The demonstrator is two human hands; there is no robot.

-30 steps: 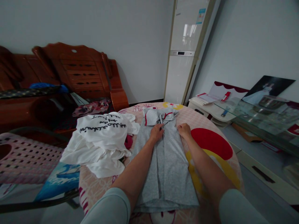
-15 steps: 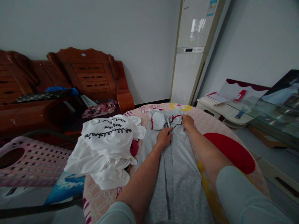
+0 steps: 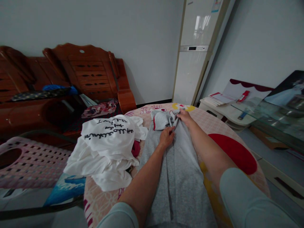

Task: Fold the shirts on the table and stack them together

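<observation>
A grey garment (image 3: 177, 167) with red trim near its far end lies lengthwise on a round table (image 3: 237, 148) covered with a pink, red and yellow cloth. My left hand (image 3: 167, 136) presses on the garment's upper middle, fingers closed on a fold of the grey fabric. My right hand (image 3: 184, 116) reaches farther out and pinches the garment's far edge by the red-trimmed part. A heap of white clothes (image 3: 106, 145) with black script lies just left of the garment.
A wooden bench (image 3: 78, 72) with cloths on it stands at the back left. A pink perforated stool (image 3: 26, 164) is at the left. A tall white air conditioner (image 3: 194, 53) stands behind the table. A low white cabinet (image 3: 228, 110) and glass shelf (image 3: 273, 117) are at the right.
My right hand has moved from the garment's right side up to its far end and drawn the red-trimmed part inward. My left hand stayed on the upper middle.
</observation>
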